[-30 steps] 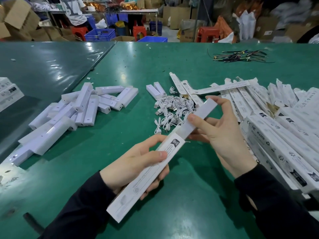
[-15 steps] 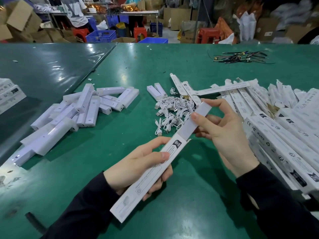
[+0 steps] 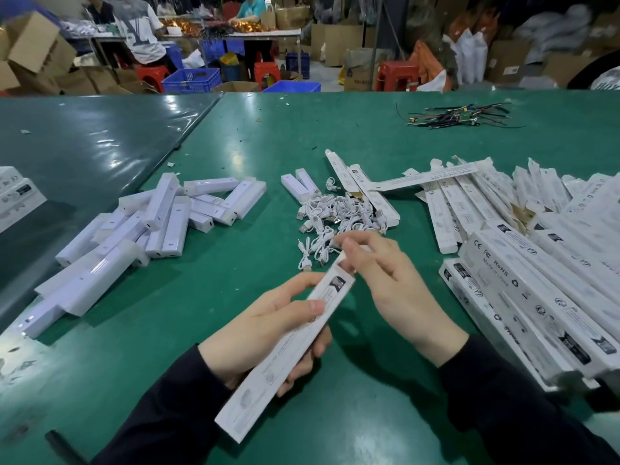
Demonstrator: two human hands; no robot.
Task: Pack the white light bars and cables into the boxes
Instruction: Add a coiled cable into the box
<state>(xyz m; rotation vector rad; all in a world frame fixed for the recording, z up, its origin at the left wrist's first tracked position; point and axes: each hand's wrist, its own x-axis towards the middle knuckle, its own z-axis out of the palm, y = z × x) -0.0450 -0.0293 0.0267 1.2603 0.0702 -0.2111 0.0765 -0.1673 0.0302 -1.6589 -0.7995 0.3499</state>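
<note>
My left hand [image 3: 265, 333] grips a long white printed box [image 3: 275, 364], held slanting up to the right. At the box's upper open end my right hand [image 3: 385, 283] presses on the white light bar [image 3: 342, 260]; only a short end of the bar shows outside the box. A heap of white light bars [image 3: 157, 226] lies on the table to the left. Behind my hands lies a tangle of white cables [image 3: 339, 216]. Flat and filled white boxes [image 3: 523, 263] are piled on the right.
The green table [image 3: 335, 135] meets a darker glossy table [image 3: 84, 146] on the left. A bundle of dark wires [image 3: 459, 114] lies far right. Two small white boxes [image 3: 13, 193] sit at the left edge. People, red stools and blue crates stand beyond the table.
The light bar has slid most of the way into the box. My right hand moved down and left along it toward the box opening. The left hand kept its hold.
</note>
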